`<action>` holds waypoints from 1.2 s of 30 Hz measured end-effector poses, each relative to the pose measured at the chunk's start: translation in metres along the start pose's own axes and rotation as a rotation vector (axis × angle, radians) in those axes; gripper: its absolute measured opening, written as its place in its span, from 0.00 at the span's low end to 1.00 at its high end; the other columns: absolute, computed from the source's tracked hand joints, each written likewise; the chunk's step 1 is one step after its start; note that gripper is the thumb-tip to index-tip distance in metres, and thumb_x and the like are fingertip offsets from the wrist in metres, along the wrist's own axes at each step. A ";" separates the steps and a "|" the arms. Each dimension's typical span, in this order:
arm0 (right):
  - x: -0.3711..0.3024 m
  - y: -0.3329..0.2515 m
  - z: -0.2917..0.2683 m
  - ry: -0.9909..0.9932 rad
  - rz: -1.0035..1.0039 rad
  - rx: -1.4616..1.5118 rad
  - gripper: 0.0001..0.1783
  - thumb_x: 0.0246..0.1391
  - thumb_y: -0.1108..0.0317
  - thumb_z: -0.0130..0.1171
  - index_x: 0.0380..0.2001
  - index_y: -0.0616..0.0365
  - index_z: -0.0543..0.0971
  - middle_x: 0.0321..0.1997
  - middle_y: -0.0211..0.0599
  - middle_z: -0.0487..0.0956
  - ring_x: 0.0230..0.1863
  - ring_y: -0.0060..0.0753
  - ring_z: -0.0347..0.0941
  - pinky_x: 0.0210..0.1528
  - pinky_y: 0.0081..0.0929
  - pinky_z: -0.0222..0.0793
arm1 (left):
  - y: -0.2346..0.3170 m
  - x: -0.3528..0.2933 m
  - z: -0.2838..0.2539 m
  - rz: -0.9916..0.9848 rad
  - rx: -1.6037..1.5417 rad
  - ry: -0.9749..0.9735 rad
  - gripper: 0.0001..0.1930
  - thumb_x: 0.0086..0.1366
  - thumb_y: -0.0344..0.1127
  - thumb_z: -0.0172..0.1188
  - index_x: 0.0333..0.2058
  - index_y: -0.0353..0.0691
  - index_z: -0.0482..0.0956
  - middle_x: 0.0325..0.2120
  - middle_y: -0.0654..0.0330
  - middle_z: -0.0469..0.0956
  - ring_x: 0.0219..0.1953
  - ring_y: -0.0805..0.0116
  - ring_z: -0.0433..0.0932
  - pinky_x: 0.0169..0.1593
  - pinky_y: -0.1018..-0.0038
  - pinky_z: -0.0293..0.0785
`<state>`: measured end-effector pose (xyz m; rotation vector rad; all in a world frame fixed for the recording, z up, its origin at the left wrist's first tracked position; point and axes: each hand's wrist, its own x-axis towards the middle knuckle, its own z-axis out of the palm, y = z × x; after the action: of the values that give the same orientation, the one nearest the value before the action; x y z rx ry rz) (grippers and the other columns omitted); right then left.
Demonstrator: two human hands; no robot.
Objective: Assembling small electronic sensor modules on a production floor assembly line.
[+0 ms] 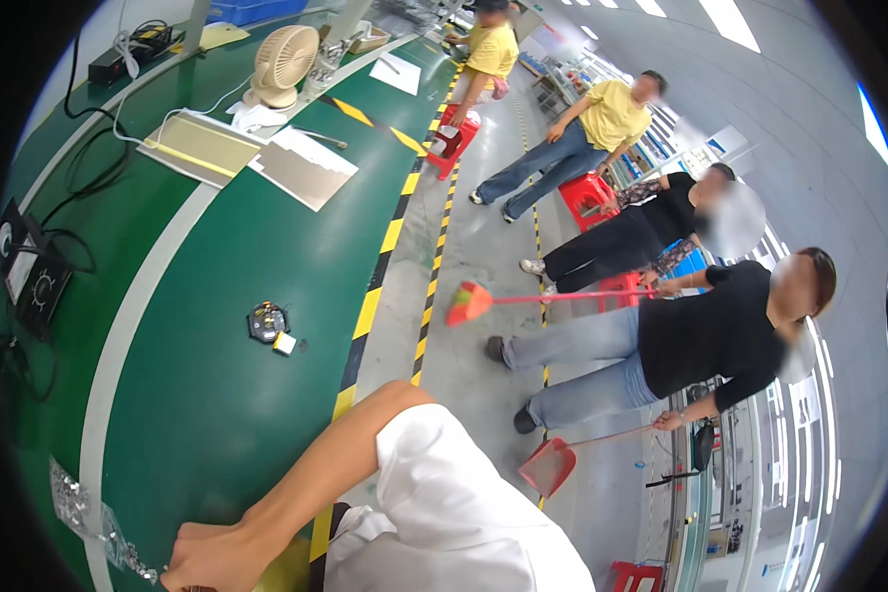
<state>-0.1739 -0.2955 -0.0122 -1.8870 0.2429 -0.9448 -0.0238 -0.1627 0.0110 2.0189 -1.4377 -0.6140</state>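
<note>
Gripping one clear bag (pixel 72 496) is one right hand (pixel 217 557).

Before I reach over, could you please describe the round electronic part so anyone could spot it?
On the green table, look below the beige fan in the picture. The electronic part is round and mostly black, unlike the small pale block at its lower right.

A crumpled clear bag (pixel 89 518), apparently holding small silvery pieces (pixel 67 491), crosses the pale strip (pixel 121 370)

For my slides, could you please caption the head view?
Right hand holding a clear plastic bag of silvery parts at a green workbench; a co-worker holds a broom and dustpan.
</note>
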 end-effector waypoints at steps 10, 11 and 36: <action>-0.002 -0.009 0.001 -0.125 0.056 0.084 0.09 0.60 0.59 0.62 0.32 0.52 0.80 0.23 0.37 0.80 0.24 0.41 0.77 0.25 0.36 0.69 | 0.005 0.003 -0.003 0.175 -0.018 0.026 0.08 0.61 0.30 0.70 0.37 0.34 0.83 0.27 0.58 0.82 0.28 0.71 0.77 0.33 0.73 0.75; -0.003 -0.007 0.002 -0.122 0.055 0.073 0.10 0.60 0.58 0.62 0.32 0.51 0.80 0.22 0.36 0.80 0.23 0.41 0.76 0.24 0.35 0.69 | 0.002 0.001 -0.004 0.162 -0.017 0.039 0.08 0.61 0.30 0.70 0.37 0.34 0.83 0.27 0.58 0.82 0.28 0.71 0.77 0.33 0.73 0.75; -0.024 0.010 -0.016 -0.360 -0.252 -0.056 0.21 0.50 0.65 0.61 0.45 0.66 0.75 0.27 0.36 0.74 0.23 0.39 0.72 0.25 0.32 0.64 | -0.014 -0.006 -0.013 0.239 -0.084 -0.289 0.11 0.72 0.35 0.57 0.46 0.34 0.77 0.44 0.43 0.79 0.44 0.39 0.77 0.49 0.57 0.74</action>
<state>-0.1987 -0.2985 -0.0291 -2.1334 -0.1896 -0.7474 -0.0079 -0.1509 0.0108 1.7112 -1.7573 -0.8717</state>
